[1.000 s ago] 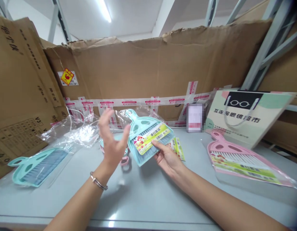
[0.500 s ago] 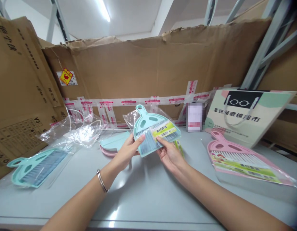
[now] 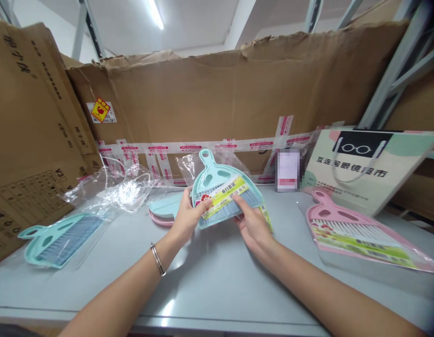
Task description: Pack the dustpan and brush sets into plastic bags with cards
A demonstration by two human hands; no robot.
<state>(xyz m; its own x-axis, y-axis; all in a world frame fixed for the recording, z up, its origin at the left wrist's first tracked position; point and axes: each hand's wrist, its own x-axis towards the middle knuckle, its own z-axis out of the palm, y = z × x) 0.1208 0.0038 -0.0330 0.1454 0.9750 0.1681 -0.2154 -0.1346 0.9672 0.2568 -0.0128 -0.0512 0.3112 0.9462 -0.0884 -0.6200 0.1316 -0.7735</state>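
Observation:
Between my hands, a turquoise dustpan and brush set (image 3: 217, 174) is held tilted above the table, its handle pointing up and away. Across its bristles lies a yellow-green label card (image 3: 222, 199). My left hand (image 3: 191, 211) grips the left edge, thumb on top over the card's end. On the lower right side my right hand (image 3: 251, 222) pinches it, with the thumb on the card and fingers underneath. Clear plastic film shows behind the handle. Behind my left hand lie a turquoise dustpan and a pink one (image 3: 162, 209), partly hidden.
On the left lies a bagged turquoise dustpan set (image 3: 62, 238), and on the right a bagged pink one (image 3: 353, 229). Crumpled clear plastic (image 3: 127, 189) sits at the back left. A paper bag (image 3: 366, 164) stands back right. Large cardboard boxes (image 3: 202, 103) wall off the back.
The label card has shifted left and now spans the bristles more fully, its left end under my left thumb. Both hands keep hold of the set.

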